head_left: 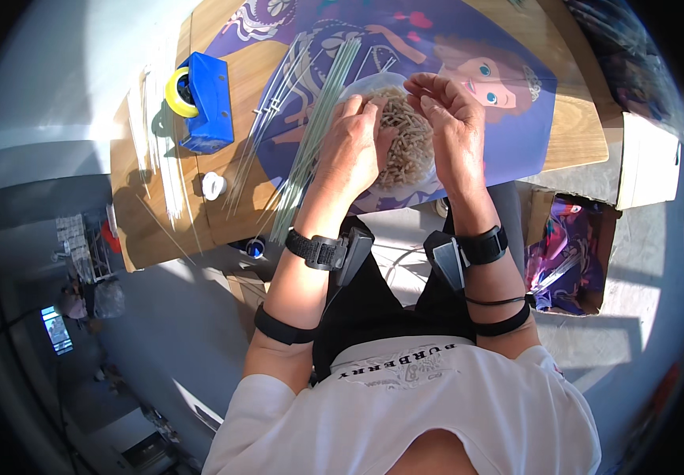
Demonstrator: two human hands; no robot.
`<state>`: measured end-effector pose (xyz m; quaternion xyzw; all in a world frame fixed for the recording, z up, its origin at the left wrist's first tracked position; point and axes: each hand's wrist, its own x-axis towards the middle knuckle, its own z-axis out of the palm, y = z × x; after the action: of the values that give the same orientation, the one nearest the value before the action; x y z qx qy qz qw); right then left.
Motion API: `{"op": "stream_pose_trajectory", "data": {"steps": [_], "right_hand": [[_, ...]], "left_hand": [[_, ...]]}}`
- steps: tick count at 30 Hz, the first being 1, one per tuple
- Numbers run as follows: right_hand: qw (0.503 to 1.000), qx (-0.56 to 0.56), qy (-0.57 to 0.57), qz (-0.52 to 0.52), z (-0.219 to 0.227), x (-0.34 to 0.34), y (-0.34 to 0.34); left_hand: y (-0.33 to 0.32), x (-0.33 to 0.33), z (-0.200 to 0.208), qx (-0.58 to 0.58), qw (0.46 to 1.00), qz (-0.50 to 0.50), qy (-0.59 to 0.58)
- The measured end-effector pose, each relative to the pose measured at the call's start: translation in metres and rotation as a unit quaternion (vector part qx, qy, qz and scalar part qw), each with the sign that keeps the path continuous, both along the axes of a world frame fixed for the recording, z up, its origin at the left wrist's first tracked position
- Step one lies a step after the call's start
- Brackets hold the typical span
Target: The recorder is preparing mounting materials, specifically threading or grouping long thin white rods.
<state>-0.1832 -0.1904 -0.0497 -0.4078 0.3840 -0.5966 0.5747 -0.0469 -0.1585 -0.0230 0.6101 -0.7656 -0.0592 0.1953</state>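
A round whitish bowl (373, 82) full of small beige tube-like pieces (407, 150) stands at the table's near edge. My left hand (352, 146) is over the bowl's left side, its fingers curled down at the pieces. At the right rim, my right hand (454, 119) is raised with thumb and fingers drawn together. Whatever either hand pinches is too small or hidden to make out. Long thin pale rods (327, 107) lie just left of my left hand. Beside them are thinner rods (266, 111) with small pieces fitted partway along.
Under the bowl spreads a purple printed sheet (520, 146) on the wooden table (579, 150). On the left stand a blue tape dispenser (214, 107) with yellow tape (176, 93), a small white ring (214, 186) and more white rods (172, 186). An open cardboard box (604, 261) holds purple printed material at lower right.
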Motion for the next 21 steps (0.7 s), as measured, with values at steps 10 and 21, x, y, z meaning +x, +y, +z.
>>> {"op": "stream_pose_trajectory", "data": {"steps": [10, 21], "right_hand": [[0.983, 0.042, -0.179, -0.012, 0.004, -0.003, 0.000], [0.951, 0.115, -0.287, 0.030, 0.007, 0.003, 0.007]], "left_hand": [[-0.010, -0.012, -0.005, 0.001, 0.996, -0.048, 0.075], [-0.010, 0.008, -0.013, 0.033, 0.976, 0.083, 0.199]]}}
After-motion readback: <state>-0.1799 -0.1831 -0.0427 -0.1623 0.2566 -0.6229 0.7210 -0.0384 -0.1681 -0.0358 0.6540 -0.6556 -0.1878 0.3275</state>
